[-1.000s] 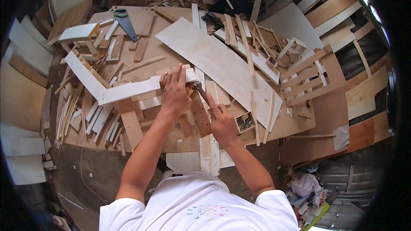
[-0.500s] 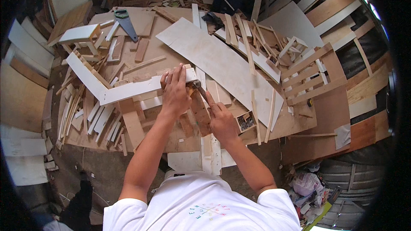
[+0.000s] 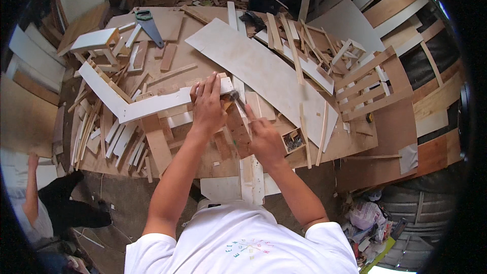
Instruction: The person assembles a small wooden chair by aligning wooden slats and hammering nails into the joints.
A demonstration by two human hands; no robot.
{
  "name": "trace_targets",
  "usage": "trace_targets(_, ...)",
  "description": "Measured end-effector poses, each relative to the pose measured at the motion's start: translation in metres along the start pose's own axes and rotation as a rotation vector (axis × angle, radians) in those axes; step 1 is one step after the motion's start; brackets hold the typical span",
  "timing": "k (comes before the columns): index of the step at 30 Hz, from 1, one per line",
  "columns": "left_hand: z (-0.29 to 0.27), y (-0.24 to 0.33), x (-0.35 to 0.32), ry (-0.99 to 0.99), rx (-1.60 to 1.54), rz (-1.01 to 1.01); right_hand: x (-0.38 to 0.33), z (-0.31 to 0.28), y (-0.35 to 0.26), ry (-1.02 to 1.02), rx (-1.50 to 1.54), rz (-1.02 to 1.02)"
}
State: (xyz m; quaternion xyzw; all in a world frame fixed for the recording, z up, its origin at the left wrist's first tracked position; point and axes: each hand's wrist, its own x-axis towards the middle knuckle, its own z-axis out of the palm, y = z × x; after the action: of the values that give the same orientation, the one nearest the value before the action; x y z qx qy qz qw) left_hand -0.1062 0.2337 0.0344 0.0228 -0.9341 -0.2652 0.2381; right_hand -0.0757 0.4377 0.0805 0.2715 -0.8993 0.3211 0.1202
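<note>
My left hand (image 3: 208,111) grips the end of a white wooden board (image 3: 167,102), its fingers laid across the top face. That board joins a second white board (image 3: 103,88) at an angle on the left, with bare wood strips along the far side. In my right hand (image 3: 266,142) is a hammer (image 3: 242,105), closed around its handle. The hammer's head is at the board's right end, close to my left fingers; whether it touches is unclear. A brown wood block (image 3: 236,129) lies below the hammer.
A handsaw (image 3: 149,28) lies at the back left. A large white panel (image 3: 264,76) crosses the table diagonally. Right of my right hand sits a small box of nails (image 3: 292,140). A slatted frame (image 3: 375,86) stands farther right. Other people are at the far side and lower left.
The hammer and my right hand have shifted slightly; my left hand stays on the board. Another person has come into view at the lower left. The far person's hand now shows more.
</note>
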Motion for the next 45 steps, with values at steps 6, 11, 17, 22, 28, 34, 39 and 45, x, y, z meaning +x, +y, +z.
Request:
trace_targets(6, 0.006, -0.008, -0.003, 0.038, 0.03, 0.025, 0.013, -0.006, -0.014, 0.088, 0.067, -0.017)
trace_targets(11, 0.005, -0.003, 0.0, 0.026, 0.065, 0.024, -0.009, 0.023, 0.014, 0.002, 0.025, 0.059)
trace_targets(17, 0.006, -0.006, -0.002, 0.004, 0.08, 0.03, -0.053, 0.024, 0.019, 0.269, 0.263, 0.323)
trace_targets(22, 0.008, -0.011, -0.004, -0.077, 0.262, 0.057, -0.142, 0.037, 0.021, 0.187, 0.476, 0.662)
trace_targets(28, 0.003, 0.001, -0.028, -0.08, 0.328, 0.054, -0.177, 0.047, 0.034, 0.212, 0.485, 0.536)
trace_targets(34, -0.008, 0.069, -0.093, -0.136, 0.018, 0.198, -0.19, 0.029, 0.032, 0.252, 0.501, 0.531)
trace_targets(39, 0.017, 0.091, -0.117, -0.029, -0.009, 0.213, -0.203, 0.003, 0.022, 0.259, 0.618, 0.721)
trace_targets(45, 0.023, 0.11, -0.114, -0.063, -0.004, 0.22, -0.216, -0.005, 0.063, 0.275, 0.787, 0.827)
